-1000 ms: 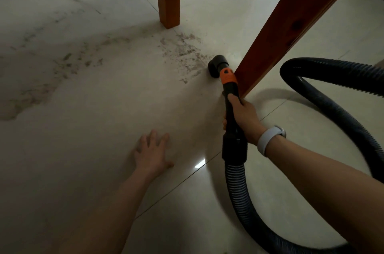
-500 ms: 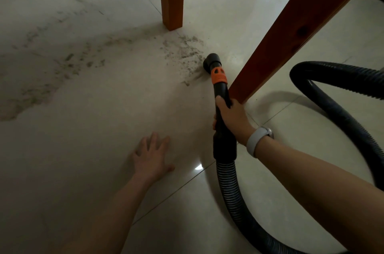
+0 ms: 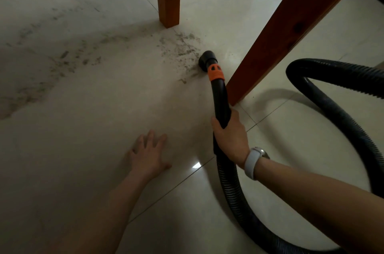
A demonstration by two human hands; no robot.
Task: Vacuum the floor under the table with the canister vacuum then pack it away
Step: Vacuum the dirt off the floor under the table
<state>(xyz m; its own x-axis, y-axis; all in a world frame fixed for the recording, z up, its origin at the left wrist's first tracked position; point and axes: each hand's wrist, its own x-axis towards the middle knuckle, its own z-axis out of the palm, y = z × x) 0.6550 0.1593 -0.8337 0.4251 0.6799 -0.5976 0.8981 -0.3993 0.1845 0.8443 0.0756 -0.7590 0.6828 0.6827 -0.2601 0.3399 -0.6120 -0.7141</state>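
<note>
Right hand (image 3: 230, 135) grips wand (image 3: 221, 99); left hand (image 3: 148, 156) flat on floor (image 3: 104, 118), fingers spread. Nozzle (image 3: 205, 60) at dirt (image 3: 178, 47), frame centre. You're early: streaks left, packing undone.

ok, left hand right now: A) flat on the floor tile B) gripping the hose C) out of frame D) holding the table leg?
A: the left hand lies with fingers spread on the floor, apart from the hose; only the right hand grips the vacuum wand.
</note>
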